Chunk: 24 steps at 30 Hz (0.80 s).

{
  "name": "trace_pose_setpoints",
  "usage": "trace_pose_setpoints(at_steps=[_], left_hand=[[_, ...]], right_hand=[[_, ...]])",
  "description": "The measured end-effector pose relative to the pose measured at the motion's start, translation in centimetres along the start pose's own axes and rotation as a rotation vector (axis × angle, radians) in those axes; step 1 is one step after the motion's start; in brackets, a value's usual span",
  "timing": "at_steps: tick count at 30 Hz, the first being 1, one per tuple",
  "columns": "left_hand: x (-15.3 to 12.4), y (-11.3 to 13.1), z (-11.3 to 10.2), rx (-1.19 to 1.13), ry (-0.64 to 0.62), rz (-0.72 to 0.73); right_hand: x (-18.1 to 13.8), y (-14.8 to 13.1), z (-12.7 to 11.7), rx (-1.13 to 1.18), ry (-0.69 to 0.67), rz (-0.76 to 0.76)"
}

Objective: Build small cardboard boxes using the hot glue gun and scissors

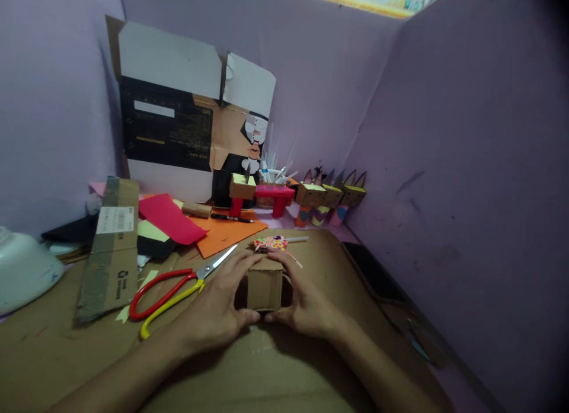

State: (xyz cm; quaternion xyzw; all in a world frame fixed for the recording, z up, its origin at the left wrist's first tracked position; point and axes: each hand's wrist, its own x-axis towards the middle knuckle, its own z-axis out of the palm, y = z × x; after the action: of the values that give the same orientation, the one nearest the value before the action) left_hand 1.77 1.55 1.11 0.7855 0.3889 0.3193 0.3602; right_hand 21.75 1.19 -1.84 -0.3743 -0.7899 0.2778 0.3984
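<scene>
A small brown cardboard box [264,290] stands between my two hands on the cardboard-covered table. My left hand [222,294] curves around its left side, thumb low at the front and fingers over the far top edge. From the right, my right hand [306,300] grips it in the same way, and the thumb tips nearly meet below the box. Just beyond lies a colourful patterned piece [271,242] with a white stick [297,239]. Scissors [178,288] with red and yellow handles rest left of my left hand, blades partly apart.
Left are a taped cardboard strip [113,253], a white rounded object [24,274], and red [171,217] and orange paper [226,230]. Box-headed animal figures [329,197] line the back, near an unfolded carton [178,117]. A dark flat object [373,271] lies right. Purple walls enclose the table.
</scene>
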Motion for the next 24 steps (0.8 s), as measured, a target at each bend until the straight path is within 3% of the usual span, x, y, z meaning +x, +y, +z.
trace_pose_setpoints(at_steps=[5,16,24], left_hand=[[-0.2,-1.4,0.2,0.156,0.002,0.092],[-0.7,-0.9,0.5,0.420,-0.076,0.276],[-1.5,-0.7,0.4,0.262,-0.039,0.216]], right_hand=[[-0.4,-1.1,-1.4,-0.138,-0.089,-0.050],[-1.4,-1.9,-1.5,-0.133,-0.015,-0.062],[-1.9,-2.7,-1.5,0.061,0.014,-0.016]])
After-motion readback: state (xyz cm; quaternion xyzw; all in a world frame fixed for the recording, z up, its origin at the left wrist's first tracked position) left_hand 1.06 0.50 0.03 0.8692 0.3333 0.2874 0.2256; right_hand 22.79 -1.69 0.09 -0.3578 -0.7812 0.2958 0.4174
